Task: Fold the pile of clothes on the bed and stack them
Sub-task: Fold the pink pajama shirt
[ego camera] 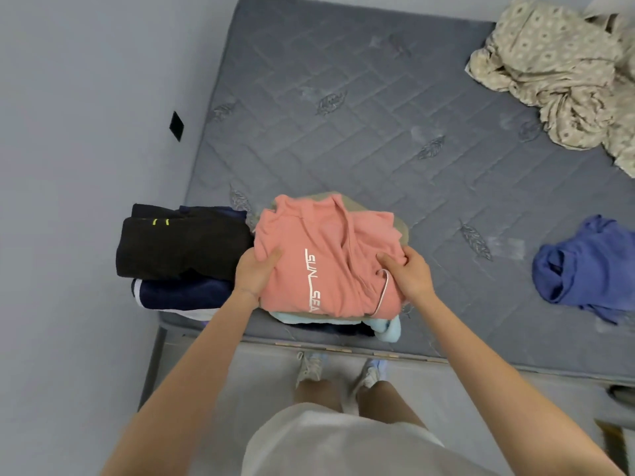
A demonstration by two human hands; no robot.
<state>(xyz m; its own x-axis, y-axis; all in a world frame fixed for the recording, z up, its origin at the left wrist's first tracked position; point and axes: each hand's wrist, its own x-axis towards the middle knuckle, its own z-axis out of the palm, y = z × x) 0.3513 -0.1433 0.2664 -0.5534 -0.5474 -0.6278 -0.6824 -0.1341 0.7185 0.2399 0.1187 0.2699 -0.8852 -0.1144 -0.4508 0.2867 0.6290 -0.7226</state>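
A folded pink hoodie (326, 255) with white lettering lies on top of a stack of folded clothes near the bed's front edge. Light blue and dark garments (385, 329) show under it. My left hand (256, 269) grips the hoodie's left side, thumb on top. My right hand (407, 271) grips its right side beside the drawstring. To the left stands a second stack, a black garment (182, 245) over navy ones (182, 293). A crumpled blue garment (591, 266) lies unfolded at the right.
The grey quilted mattress (360, 125) stretches back to the wall. A rumpled beige patterned sheet (563, 73) is heaped at the far right corner. The wall runs along the left side. My legs and shoes (340, 371) stand on the floor at the bed's front edge.
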